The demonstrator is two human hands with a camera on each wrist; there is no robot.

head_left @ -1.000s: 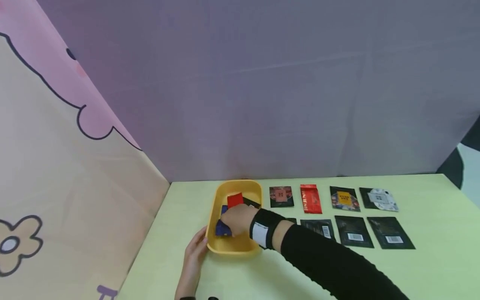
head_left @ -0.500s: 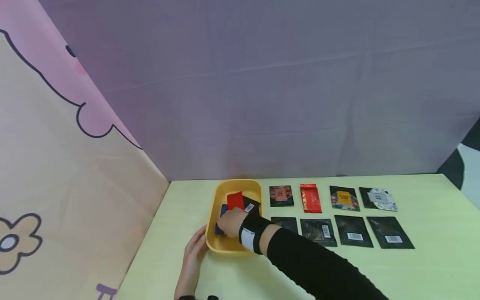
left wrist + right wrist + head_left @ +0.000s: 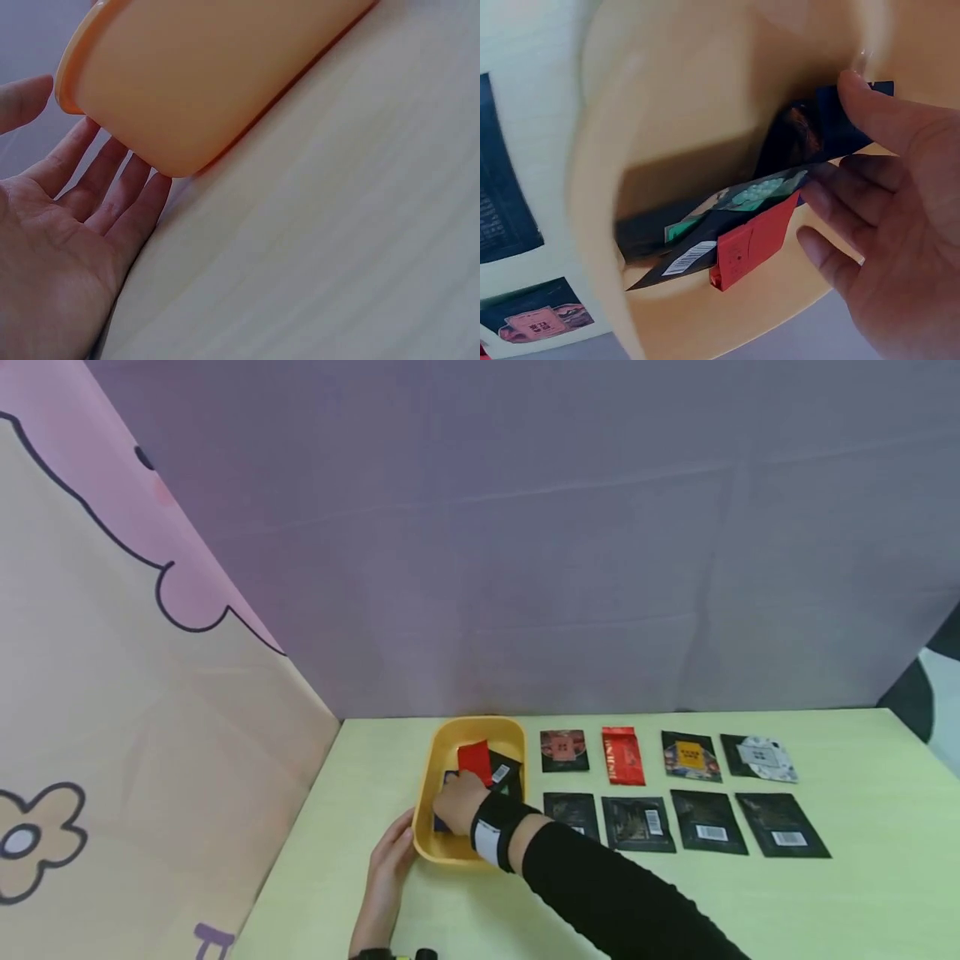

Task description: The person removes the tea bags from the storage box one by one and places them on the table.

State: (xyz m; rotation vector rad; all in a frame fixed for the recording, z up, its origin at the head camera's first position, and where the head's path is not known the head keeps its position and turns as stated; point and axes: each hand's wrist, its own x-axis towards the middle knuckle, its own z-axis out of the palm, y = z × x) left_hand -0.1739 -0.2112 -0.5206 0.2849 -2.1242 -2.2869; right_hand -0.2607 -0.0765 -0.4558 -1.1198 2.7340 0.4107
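A yellow plastic basket stands on the table with several flat packets inside. My left hand touches its near left side; in the left wrist view the fingers are nearly straight against the lower wall, with the thumb apart near the rim. Inside the basket, my right hand pinches a dark blue packet, thumb on one face and fingers on the other side. Beside those fingers are a small red packet and a black packet with a barcode. The hand hides part of the blue one.
Right of the basket, packets lie in two rows. The back row holds a dark one with a pink label, a red one, one with a yellow label and a black-and-white one. Several black packets form the front row.
My right hand and forearm have shifted slightly left, uncovering more of the black packet in the basket and the front-row packets. The left hand stays at the basket's side.
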